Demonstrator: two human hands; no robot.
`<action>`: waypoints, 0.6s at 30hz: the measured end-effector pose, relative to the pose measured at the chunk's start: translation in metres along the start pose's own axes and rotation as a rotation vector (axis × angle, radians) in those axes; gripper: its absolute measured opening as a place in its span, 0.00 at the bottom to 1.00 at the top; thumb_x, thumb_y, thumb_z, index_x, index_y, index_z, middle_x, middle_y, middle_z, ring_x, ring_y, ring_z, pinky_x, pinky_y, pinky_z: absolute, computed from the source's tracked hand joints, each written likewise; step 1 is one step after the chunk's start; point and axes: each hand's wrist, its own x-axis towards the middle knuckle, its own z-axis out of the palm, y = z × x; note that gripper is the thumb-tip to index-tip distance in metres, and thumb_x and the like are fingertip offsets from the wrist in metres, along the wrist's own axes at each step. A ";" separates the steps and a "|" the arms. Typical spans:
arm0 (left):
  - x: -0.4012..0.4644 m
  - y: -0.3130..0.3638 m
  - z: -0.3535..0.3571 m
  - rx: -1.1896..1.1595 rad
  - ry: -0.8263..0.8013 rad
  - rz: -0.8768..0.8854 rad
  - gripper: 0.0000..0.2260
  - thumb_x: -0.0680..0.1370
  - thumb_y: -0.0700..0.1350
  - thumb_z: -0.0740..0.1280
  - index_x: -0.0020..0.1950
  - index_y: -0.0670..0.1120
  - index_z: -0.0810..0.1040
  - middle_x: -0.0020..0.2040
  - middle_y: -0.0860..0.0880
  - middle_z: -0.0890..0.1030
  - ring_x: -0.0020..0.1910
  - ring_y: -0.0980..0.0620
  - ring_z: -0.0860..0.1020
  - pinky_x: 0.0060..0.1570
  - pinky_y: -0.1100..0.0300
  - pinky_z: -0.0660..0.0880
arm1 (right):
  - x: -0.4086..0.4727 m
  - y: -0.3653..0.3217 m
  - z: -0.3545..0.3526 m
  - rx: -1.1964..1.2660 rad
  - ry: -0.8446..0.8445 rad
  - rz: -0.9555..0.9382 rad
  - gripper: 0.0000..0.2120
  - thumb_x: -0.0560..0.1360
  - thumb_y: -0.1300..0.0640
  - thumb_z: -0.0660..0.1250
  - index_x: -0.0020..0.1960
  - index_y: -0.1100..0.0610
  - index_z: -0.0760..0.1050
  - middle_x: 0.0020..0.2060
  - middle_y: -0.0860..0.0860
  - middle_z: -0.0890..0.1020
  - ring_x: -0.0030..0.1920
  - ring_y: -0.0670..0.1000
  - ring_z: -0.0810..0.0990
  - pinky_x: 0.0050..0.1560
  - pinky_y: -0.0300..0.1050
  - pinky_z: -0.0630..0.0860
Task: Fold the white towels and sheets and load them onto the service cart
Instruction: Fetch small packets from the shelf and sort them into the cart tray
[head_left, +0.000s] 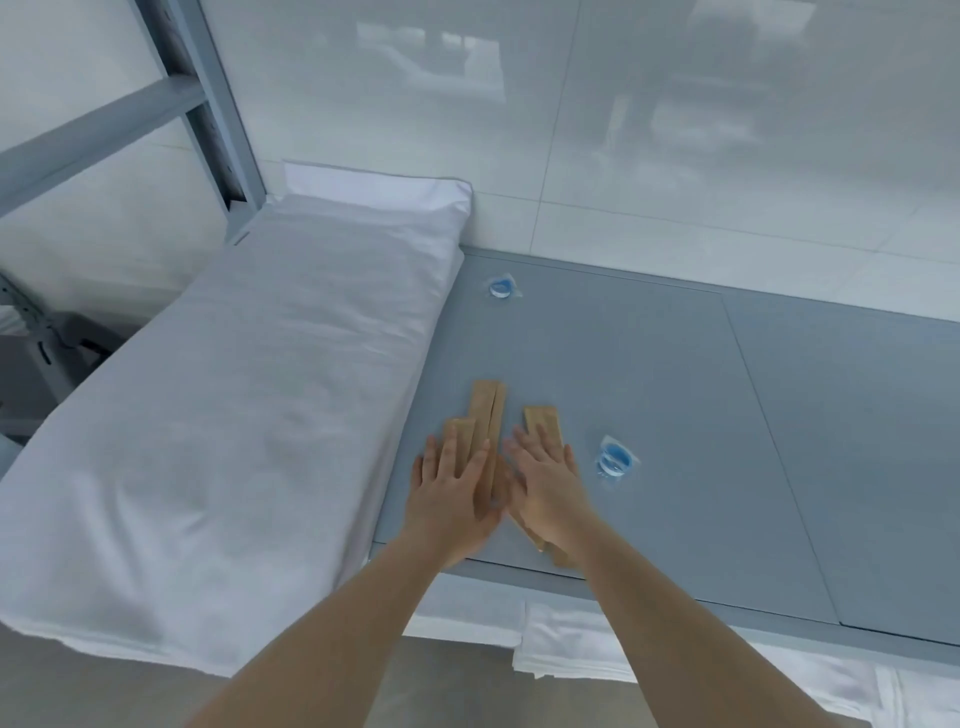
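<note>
Nearest, below the front edge of the grey surface (675, 415), on a lower level: folded white towels (550, 649), at least one neat stack, with more white cloth running off to the right; exact count impossible to tell from here.

Above that edge, two bare forearms reaching in. Left hand (452, 488) laid flat, fingers (457, 457) straight and slightly spread, pressing on tan paper packets (485, 415). Right hand (545, 483) just beside it, also flat, fingers straight and close together, resting on the right-hand packets. Neither hand curled round anything. Thumbs nearly touching between the two palms.

Packets: long, narrow, tan, fanned out under and beyond the hands. About four or five by the visible ends, though several hidden under the palms, so no firm count.

Just right of the right hand, one small clear sachet with a blue ring inside (615, 460). Farther off, near the wall, a second blue-ringed sachet (501, 287). Two in all.

Left of the hands, one large folded white sheet bundle (234, 405), lying along the surface from near edge to far wall, touching the grey metal rack frame (208, 104) at its far end.

Judged step: a side job of gathering small supplies, not folding; linen here already looks folded. Next move likely to call for squaring the packets together, then curling the fingers round them to lift.
</note>
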 end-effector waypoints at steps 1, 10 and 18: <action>-0.002 0.002 0.000 0.001 0.005 -0.018 0.35 0.75 0.69 0.55 0.78 0.59 0.48 0.79 0.43 0.45 0.77 0.39 0.42 0.75 0.46 0.43 | -0.004 0.002 -0.001 0.007 0.028 0.061 0.29 0.80 0.45 0.56 0.78 0.49 0.51 0.78 0.48 0.48 0.77 0.51 0.40 0.74 0.51 0.37; -0.029 0.011 0.000 -0.008 0.024 -0.105 0.33 0.79 0.65 0.52 0.79 0.51 0.50 0.79 0.41 0.47 0.78 0.42 0.44 0.75 0.50 0.43 | -0.036 -0.007 0.009 0.042 0.038 0.244 0.41 0.74 0.34 0.61 0.78 0.51 0.50 0.78 0.57 0.48 0.77 0.57 0.48 0.75 0.48 0.53; -0.040 0.012 -0.013 -0.046 0.086 -0.192 0.22 0.81 0.46 0.56 0.76 0.51 0.61 0.75 0.43 0.60 0.72 0.45 0.59 0.70 0.55 0.60 | -0.048 -0.027 0.016 -0.090 0.198 0.251 0.19 0.76 0.47 0.63 0.64 0.53 0.73 0.63 0.56 0.73 0.62 0.58 0.69 0.61 0.48 0.67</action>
